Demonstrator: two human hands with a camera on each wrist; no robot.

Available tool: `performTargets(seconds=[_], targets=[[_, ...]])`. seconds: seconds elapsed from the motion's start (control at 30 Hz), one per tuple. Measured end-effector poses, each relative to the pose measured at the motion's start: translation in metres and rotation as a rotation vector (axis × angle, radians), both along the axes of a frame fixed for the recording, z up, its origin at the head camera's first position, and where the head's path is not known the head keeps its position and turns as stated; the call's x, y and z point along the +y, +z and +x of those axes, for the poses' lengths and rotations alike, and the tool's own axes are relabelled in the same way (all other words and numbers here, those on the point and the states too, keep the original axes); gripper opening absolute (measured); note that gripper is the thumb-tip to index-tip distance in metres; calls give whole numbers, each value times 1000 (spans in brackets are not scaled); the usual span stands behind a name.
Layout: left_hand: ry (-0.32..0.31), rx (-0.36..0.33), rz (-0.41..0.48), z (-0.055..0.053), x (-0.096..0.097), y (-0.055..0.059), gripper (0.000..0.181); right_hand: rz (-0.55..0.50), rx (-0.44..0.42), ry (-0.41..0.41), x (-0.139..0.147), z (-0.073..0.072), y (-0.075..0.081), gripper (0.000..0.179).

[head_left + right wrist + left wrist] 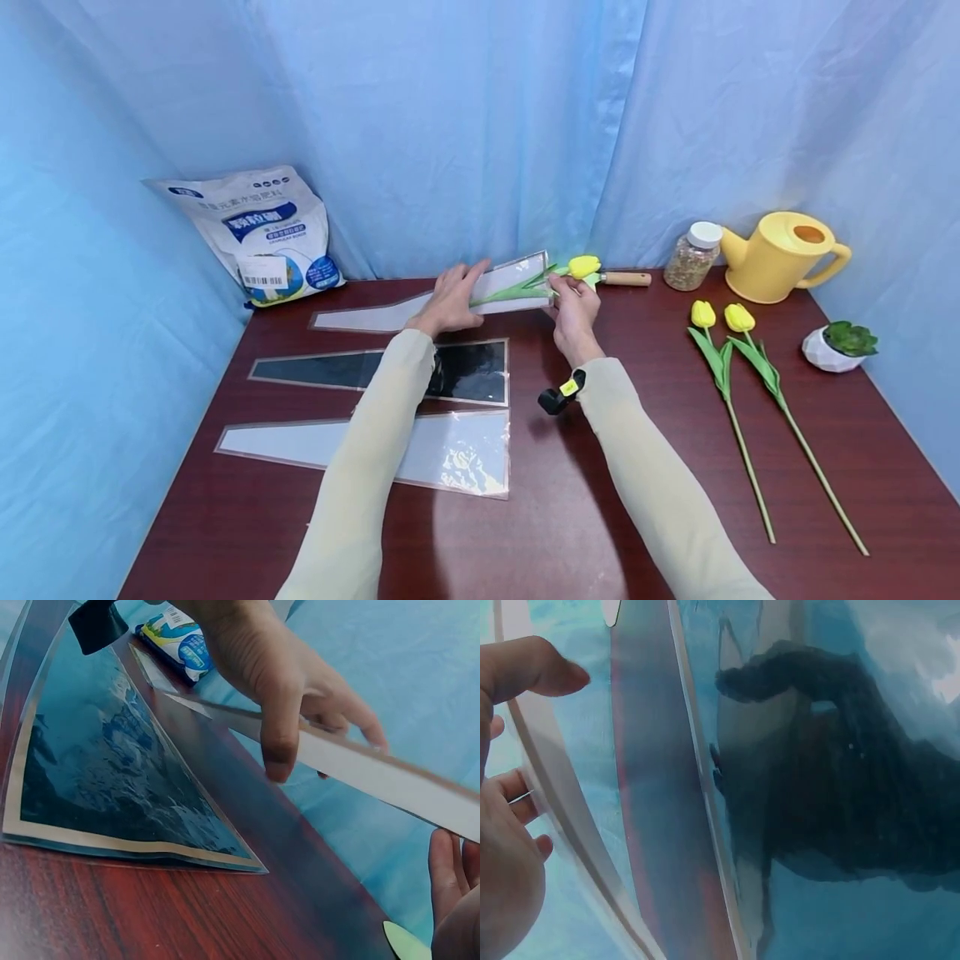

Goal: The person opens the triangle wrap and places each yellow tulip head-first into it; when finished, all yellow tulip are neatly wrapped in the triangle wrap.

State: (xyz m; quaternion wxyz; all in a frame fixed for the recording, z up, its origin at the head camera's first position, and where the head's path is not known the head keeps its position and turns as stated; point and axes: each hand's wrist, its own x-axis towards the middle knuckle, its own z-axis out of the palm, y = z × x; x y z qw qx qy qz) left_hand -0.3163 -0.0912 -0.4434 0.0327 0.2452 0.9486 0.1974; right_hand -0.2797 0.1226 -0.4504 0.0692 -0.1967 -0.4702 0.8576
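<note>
A tapered white sheet (517, 272) in a clear sleeve slants across the frame's centre, with a yellow tulip (583, 267) along it, bloom past the wide end. The right hand (576, 310) grasps that end beside the bloom; whether it also pinches the tulip, I cannot tell. The left hand (450, 298) lies loosely at the sheet, thumb spread from its fingers. Below are a dark sheet (472, 371) and another white sheet (465, 450). A wooden handle (627, 279) sits just right of the bloom. Two tulips (740, 317), a jar (691, 260), a yellow watering can (765, 258) and a potted succulent (832, 357) stand or lie at right; a bag (262, 233), upper left.

The red-brown table (540, 533) carries 2 flat sheets (472, 372) and 2 tulips (724, 377)
</note>
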Motion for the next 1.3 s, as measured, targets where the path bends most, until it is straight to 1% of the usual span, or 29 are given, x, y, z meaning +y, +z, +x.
performTargets(seconds=[0.13, 0.23, 0.37, 0.43, 0.53, 0.67, 0.8, 0.93, 1.07, 1.2, 1.3], targets=[[3, 29, 23, -1, 0, 0, 96, -3, 6, 33, 4, 1, 1, 12], [13, 23, 51, -1, 1, 1, 96, -15, 5, 70, 10, 3, 2, 8], [30, 12, 89, -1, 2, 2, 95, -38, 8, 121, 23, 4, 2, 12], [34, 10, 103, 0, 2, 2, 96, -52, 14, 125, 31, 5, 1, 14], [30, 5, 121, 0, 1, 2, 96, -58, 31, 91, 43, 5, 0, 12], [22, 4, 121, 1, 0, 2, 95, -2, 58, 27, 54, 4, -2, 8], [15, 6, 111, 2, -1, 2, 93, 83, 54, 2, 58, 3, -1, 8], [2, 8, 109, 4, 0, 1, 92, 141, 37, 14, 55, 3, -2, 8], [2, 9, 104, 6, 2, 1, 90, 169, 38, 38, 48, 4, -3, 10], [7, 14, 96, 7, 4, 1, 89, 206, 59, 52, 41, 6, -4, 13], [12, 16, 88, 8, 4, 1, 88, 253, 89, 52, 37, 6, -5, 11]])
